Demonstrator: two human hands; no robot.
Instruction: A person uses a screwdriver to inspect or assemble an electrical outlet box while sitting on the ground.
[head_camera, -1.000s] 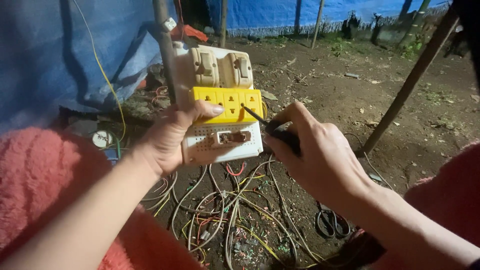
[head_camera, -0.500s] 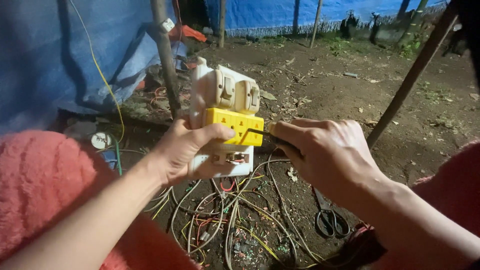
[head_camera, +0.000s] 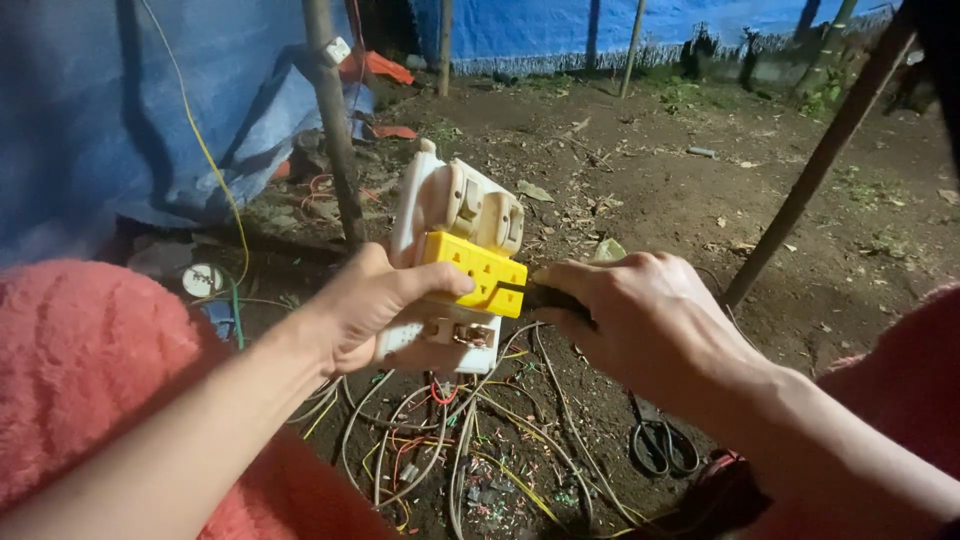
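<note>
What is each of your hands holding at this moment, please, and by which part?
The left hand grips the white electrical board at its lower left side, thumb on the yellow socket. The right hand holds a dark-handled screwdriver by its handle.

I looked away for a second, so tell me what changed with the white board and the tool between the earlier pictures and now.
The white plastic switch board with its yellow socket block was turned from face-on to a slant. The right hand closed over the dark-handled tool and brought its tip to the block's side edge. The left hand kept hold of the board; the wires and scissors on the ground stayed put.
</note>
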